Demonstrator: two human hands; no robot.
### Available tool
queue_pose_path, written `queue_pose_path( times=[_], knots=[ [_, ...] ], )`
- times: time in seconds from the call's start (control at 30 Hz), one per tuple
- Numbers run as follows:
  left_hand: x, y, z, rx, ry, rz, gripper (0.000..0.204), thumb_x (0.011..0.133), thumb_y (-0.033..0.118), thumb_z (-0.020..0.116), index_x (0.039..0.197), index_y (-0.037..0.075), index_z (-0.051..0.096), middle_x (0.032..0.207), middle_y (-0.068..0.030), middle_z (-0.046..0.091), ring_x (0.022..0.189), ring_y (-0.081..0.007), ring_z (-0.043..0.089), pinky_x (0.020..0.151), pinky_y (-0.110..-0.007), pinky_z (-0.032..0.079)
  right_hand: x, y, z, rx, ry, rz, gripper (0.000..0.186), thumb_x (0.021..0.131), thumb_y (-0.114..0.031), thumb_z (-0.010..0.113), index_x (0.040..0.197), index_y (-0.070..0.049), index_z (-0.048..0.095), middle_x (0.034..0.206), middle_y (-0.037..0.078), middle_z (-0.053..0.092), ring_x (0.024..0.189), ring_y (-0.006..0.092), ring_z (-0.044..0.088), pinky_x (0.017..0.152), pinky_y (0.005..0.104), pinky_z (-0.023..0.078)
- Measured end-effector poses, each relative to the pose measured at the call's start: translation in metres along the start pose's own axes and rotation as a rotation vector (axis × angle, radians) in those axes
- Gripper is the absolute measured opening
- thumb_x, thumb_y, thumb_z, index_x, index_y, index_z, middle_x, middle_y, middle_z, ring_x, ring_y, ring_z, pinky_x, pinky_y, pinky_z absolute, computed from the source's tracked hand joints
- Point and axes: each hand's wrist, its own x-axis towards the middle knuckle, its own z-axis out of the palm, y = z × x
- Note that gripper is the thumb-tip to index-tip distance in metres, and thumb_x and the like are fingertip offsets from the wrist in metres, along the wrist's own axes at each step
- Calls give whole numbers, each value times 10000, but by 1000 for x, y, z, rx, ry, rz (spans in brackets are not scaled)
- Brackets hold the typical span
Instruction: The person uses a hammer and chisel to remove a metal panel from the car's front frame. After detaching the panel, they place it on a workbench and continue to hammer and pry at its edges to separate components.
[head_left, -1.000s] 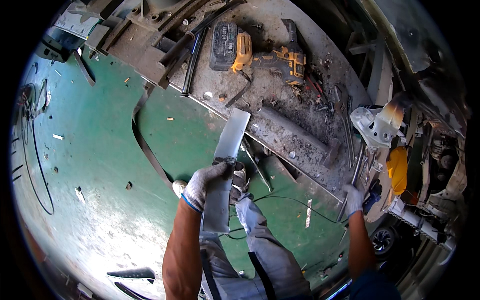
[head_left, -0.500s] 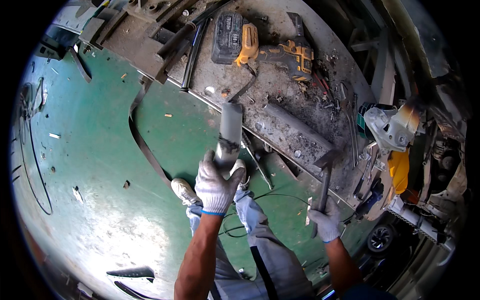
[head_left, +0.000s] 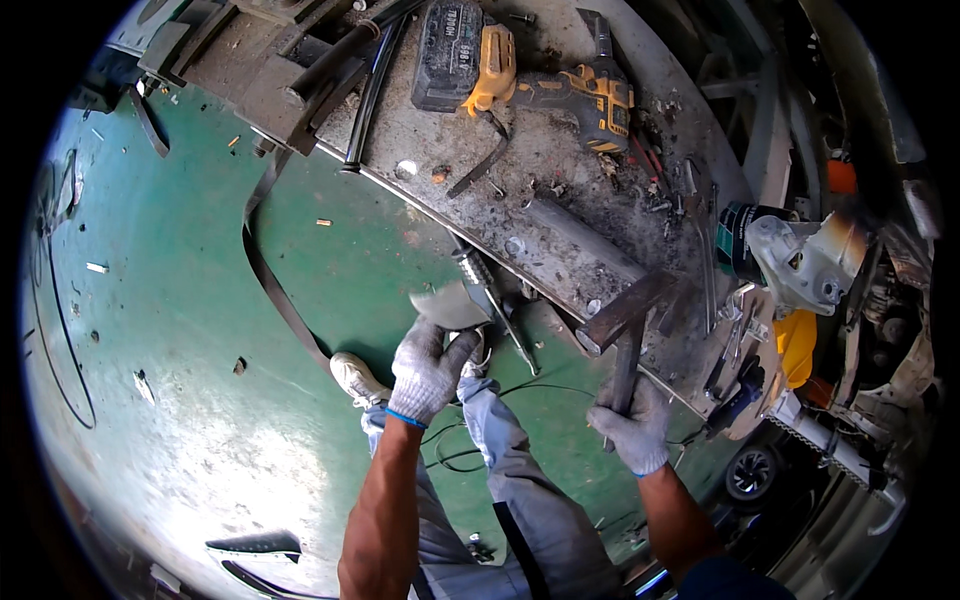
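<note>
My left hand, in a white work glove, grips a short curved piece of grey metal in front of the bench's near edge. The far edge of the piece is tilted so that little of its length shows. In my gloved right hand is a hammer, held by its dark handle with the head up over the bench edge. The hammer head is apart from the metal piece. Beyond it a grey pipe lies on the workbench.
A yellow and black cordless power tool lies on the bench with its large battery. A vise-like steel block stands at the back left. A strap hangs to the green floor. Metal parts crowd the right.
The metal piece has tipped from upright to nearly flat in my left hand. My right hand has raised the hammer and moved it slightly left, its head turning toward the metal piece.
</note>
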Motion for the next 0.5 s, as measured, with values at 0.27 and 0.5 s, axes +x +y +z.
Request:
queue_pose_path(
  times=[0.27,0.5],
  knots=[
    [36,15,2,-161,-98,-55,390,1039,304,608,1272,-9,612,1132,-119,716,1043,-188,658,926,-340,509,15,4,16,-96,63,-180,192,815,-16,783,904,-42,614,758,-15,597,662,71,577,591,271,488],
    [33,5,19,-248,-17,-65,376,1036,279,618,1246,-33,615,1100,-124,720,1010,-160,653,908,-326,512,38,-24,42,146,-135,-18,355,938,-200,755,1187,-12,585,814,3,602,669,74,569,585,236,468]
  ],
)
